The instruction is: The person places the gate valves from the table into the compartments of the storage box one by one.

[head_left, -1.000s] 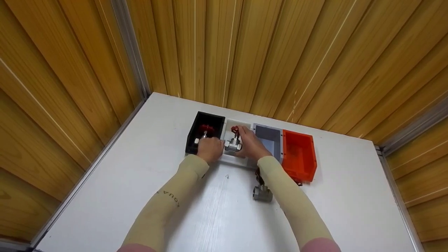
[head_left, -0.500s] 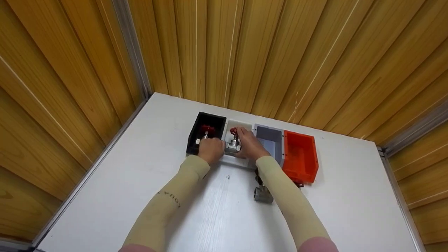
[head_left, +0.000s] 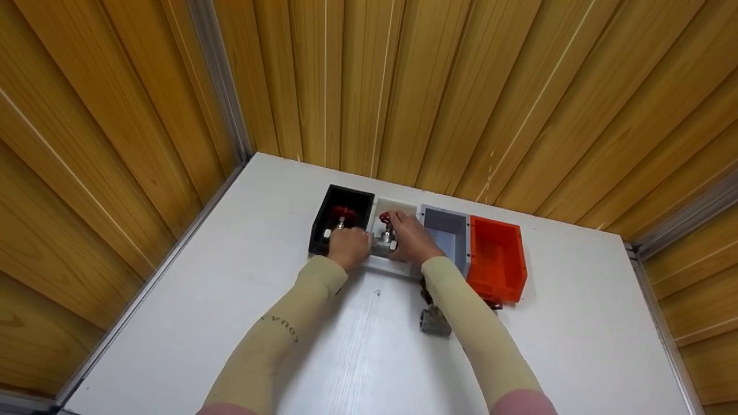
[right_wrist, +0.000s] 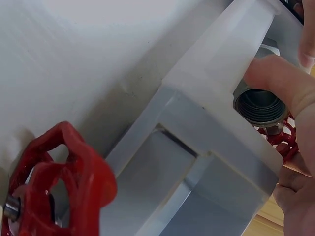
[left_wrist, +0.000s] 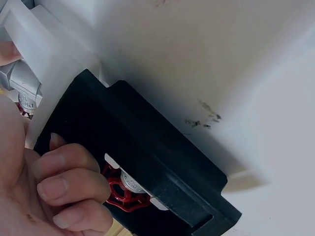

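Observation:
In the head view, my right hand holds a metal gate valve with a red handwheel inside the white bin. The right wrist view has the thumb against the valve body, its threaded opening facing the camera, and fingers by the wheel. My left hand grips the wall where the black bin meets the white one. Its curled fingers hang inside the black bin in the left wrist view. Another red-wheeled valve lies in the black bin. The left thumb is hidden.
To the right in the row stand a grey bin and an orange bin. A valve lies on the white table beside my right forearm. Another red handwheel shows under the orange bin's front. Wood-patterned panels enclose the table.
The valve in my right hand has gone slightly lower into the white bin and tilted a little. My left hand stays on the bin wall.

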A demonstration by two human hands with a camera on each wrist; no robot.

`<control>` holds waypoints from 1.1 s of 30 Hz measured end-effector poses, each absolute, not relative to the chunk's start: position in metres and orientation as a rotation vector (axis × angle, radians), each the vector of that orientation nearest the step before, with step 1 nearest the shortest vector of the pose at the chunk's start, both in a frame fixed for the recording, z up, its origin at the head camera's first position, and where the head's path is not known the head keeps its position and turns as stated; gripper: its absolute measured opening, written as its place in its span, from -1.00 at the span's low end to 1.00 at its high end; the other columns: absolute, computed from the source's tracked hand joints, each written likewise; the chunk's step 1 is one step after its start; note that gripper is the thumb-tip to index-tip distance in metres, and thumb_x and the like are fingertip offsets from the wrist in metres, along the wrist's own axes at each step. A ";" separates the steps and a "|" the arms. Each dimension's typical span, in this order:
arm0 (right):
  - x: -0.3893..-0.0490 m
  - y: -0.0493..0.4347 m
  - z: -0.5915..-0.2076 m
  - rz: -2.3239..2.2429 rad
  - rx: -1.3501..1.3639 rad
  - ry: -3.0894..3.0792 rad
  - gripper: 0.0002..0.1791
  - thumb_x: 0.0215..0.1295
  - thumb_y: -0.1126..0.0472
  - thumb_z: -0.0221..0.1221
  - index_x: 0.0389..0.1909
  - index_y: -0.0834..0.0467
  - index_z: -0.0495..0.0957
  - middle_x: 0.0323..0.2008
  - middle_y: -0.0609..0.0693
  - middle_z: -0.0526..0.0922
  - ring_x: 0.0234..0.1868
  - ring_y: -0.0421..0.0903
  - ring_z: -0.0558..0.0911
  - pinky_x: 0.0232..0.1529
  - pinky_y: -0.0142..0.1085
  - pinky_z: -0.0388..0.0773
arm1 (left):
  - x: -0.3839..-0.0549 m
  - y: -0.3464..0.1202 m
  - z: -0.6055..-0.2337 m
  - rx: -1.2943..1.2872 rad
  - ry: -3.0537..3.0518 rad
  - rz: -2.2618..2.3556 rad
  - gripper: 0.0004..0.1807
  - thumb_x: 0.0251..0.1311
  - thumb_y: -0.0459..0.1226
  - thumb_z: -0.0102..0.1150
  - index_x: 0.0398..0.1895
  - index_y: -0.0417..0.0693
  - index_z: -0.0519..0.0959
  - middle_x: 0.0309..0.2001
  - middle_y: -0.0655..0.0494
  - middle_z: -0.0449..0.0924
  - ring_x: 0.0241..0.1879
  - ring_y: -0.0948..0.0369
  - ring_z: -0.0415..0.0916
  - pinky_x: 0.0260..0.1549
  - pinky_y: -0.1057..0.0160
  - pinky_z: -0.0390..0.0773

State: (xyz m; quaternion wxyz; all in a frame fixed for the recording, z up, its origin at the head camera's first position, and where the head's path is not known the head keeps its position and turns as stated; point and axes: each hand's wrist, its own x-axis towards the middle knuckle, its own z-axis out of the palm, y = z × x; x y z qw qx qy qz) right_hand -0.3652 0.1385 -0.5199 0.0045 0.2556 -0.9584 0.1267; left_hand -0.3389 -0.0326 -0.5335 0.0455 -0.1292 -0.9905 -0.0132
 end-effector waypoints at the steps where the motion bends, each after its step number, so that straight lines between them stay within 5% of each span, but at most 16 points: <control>1: -0.365 0.138 -0.520 0.392 0.805 -3.002 0.02 -0.20 0.05 0.55 0.33 0.16 0.25 0.15 0.10 0.44 0.12 0.13 0.48 0.17 -0.04 0.47 | -0.339 -0.033 -0.534 -0.380 -3.024 -0.053 -0.51 0.45 -0.03 -0.21 -0.40 -0.09 0.66 -0.36 0.02 0.71 -0.39 0.00 0.67 -0.47 0.02 0.60; 8: -0.368 0.138 -0.522 0.366 0.837 -2.997 -0.02 -0.24 0.16 0.55 0.28 0.18 0.29 0.08 0.12 0.46 0.06 0.16 0.50 0.11 -0.03 0.49 | -0.338 -0.033 -0.536 -0.354 -3.003 -0.053 -0.45 0.47 -0.01 -0.22 -0.47 -0.11 0.66 -0.41 0.02 0.71 -0.44 0.02 0.67 -0.50 0.03 0.60; 20: -0.372 0.139 -0.526 0.328 0.835 -3.018 -0.03 -0.16 0.08 0.52 0.31 0.18 0.27 0.14 0.15 0.46 0.10 0.18 0.50 0.16 -0.01 0.47 | -0.341 -0.033 -0.537 -0.343 -3.004 -0.087 -0.44 0.46 0.00 -0.22 -0.50 -0.12 0.65 -0.42 0.01 0.71 -0.43 0.01 0.67 -0.48 0.03 0.60; 27: -0.374 0.140 -0.529 0.206 0.838 -3.006 0.00 -0.16 0.07 0.52 0.32 0.23 0.24 0.16 0.19 0.49 0.22 0.11 0.50 0.47 0.05 0.04 | -0.341 -0.033 -0.537 -0.323 -3.024 -0.069 -0.43 0.46 0.03 -0.22 -0.52 -0.11 0.63 -0.42 0.01 0.70 -0.43 0.03 0.67 -0.47 0.05 0.58; 33: -0.373 0.141 -0.532 0.154 0.821 -2.992 0.02 -0.15 0.04 0.52 0.34 0.26 0.22 0.17 0.20 0.50 0.21 0.09 0.52 0.48 0.06 -0.04 | -0.339 -0.033 -0.536 -0.337 -2.987 -0.071 -0.43 0.46 0.01 -0.22 -0.50 -0.12 0.65 -0.41 0.01 0.70 -0.43 0.03 0.67 -0.48 0.04 0.59</control>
